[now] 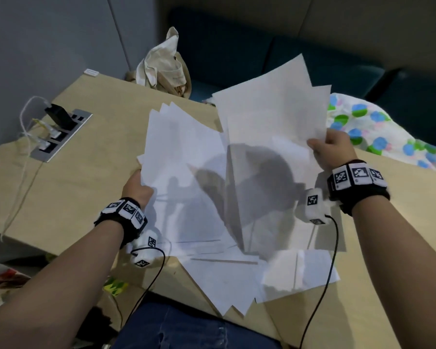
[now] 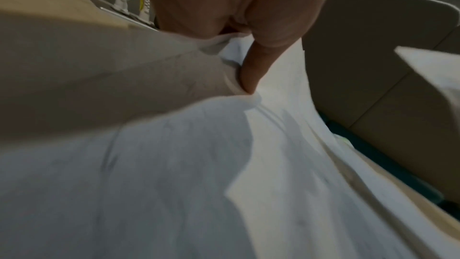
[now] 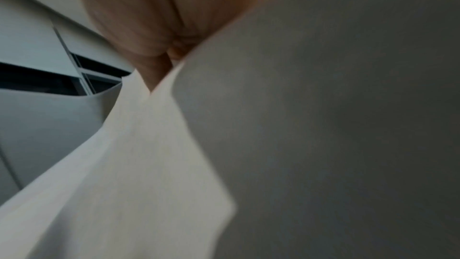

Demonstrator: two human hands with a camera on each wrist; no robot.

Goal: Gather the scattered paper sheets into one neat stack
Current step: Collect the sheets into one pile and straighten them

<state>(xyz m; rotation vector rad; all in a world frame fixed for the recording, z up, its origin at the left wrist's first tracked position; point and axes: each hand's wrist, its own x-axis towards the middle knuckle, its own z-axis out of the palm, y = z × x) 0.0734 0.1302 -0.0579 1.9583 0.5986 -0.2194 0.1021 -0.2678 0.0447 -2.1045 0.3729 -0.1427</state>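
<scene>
Nearest, loose paper sheets overhanging near edge of wooden table | left hand pinching fanned left bundle, lifted | right hand gripping raised right bundle | farther: power strip, cloth bag

White paper sheets, tan table, blue-green dotted cloth.

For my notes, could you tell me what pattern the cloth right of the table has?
Blue and green dots on white cloth, clearest in the head view.
</scene>
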